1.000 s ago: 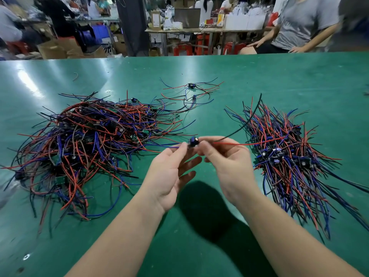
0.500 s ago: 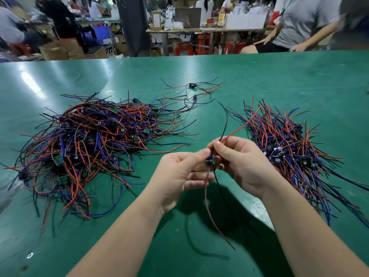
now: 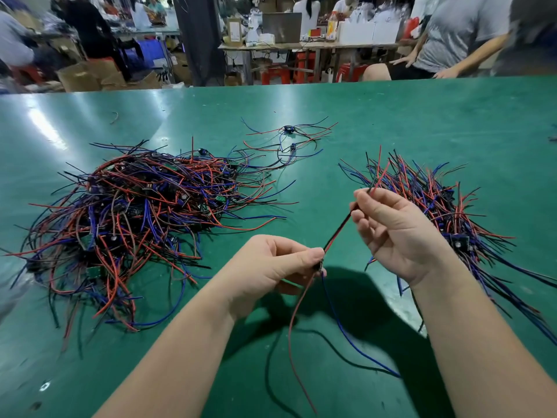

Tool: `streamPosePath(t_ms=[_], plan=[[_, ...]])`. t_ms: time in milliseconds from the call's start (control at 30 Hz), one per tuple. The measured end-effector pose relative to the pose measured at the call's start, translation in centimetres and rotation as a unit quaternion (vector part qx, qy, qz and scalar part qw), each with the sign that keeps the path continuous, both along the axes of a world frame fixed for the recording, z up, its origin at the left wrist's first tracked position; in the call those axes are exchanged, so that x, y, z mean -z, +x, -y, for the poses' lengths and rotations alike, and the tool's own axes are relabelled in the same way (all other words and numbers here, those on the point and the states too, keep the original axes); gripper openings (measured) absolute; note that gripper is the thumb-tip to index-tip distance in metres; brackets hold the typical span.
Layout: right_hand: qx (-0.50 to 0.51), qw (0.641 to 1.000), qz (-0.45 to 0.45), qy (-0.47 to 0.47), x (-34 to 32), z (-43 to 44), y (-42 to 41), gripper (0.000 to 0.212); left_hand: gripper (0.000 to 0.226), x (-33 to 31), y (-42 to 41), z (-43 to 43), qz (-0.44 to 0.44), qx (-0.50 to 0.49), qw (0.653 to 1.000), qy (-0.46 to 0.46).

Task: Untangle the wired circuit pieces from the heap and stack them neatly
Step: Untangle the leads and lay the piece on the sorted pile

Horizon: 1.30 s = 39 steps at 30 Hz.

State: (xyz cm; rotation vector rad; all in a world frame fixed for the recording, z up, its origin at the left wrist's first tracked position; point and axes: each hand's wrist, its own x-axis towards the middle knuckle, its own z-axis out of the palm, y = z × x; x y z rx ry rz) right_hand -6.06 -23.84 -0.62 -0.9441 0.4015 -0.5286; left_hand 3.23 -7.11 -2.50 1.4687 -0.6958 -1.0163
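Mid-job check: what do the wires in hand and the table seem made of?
Wires: soft plastic-looking insulation in red, black and blue, smooth, slightly glossy; they droop in loose curves below the left hand. Core not visible. Table: smooth green mat, likely rubber or vinyl, semi-gloss; it shows bright glare streaks.

Hands: left hand [image 3: 271, 263] and right hand [image 3: 398, 233], both bare
Forearms: left forearm [image 3: 180, 351] and right forearm [image 3: 470, 336], bare from wrist to the lower edge of view
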Motion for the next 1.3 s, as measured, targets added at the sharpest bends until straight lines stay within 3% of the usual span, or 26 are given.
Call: streamPosePath(t_ms=[167,333,467,667,867,1300], plan=[[0.044,0.999,0.022,0.017,-0.1,0.7,0.0,0.015,0.025,-0.2,0.5,-0.4,-0.013,0.007,1.0,0.017],[0.067,0.997,0.017,-0.033,0.1,0.9,0.0,0.012,0.014,-0.3,0.3,-0.2,-0.097,0.004,0.995,-0.015],[0.081,0.993,0.074,-0.037,0.2,0.6,0.1,0.011,0.016,-0.3,0.0,-0.1,-0.137,0.008,0.99,-0.014],[0.133,0.988,0.028,-0.077,0.5,0.5,0.3,0.02,0.015,0.2,-0.3,0.1,-0.127,0.011,0.992,-0.015],[0.119,0.987,0.043,-0.099,0.6,0.6,0.3,0.005,0.017,0.4,-0.2,0.0,-0.102,0.003,0.995,-0.005],[0.179,0.975,-0.002,-0.133,0.5,0.5,0.1,0.009,0.023,0.4,-0.2,-0.1,-0.067,0.009,0.997,0.021]])
